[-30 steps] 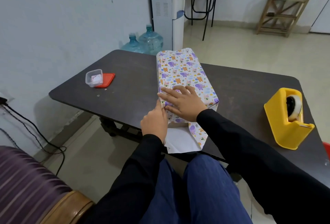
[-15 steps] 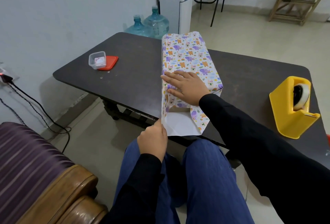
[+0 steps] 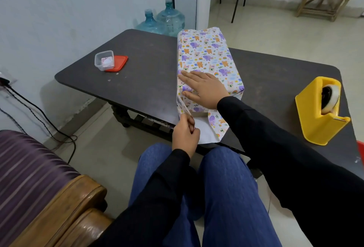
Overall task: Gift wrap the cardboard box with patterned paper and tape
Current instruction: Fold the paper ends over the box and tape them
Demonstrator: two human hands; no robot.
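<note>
**Closing the near end of the parcel.** The cardboard box (image 3: pixel 206 55), sheathed in patterned paper (image 3: pixel 218 125), lies lengthwise across the middle of the table (image 3: pixel 137 81), its open end at the table's near edge. The right hand (image 3: pixel 205 89) lies flat on the top face by that end, fingers straight and holding nothing, probably to pin the wrap and stop the box sliding. The left hand (image 3: pixel 185 134) pinches the left side flap between thumb and fingers just off the near edge, pulling it taut as if for a crease. The loose paper overhangs that edge, so the folding room is in the air above the knees. The tape dispenser (image 3: pixel 321 112) stands by the right edge, with bare table between it and the box. A clear tub (image 3: pixel 104 62) and a red lid (image 3: pixel 119 63) sit well apart toward the left edge.
</note>
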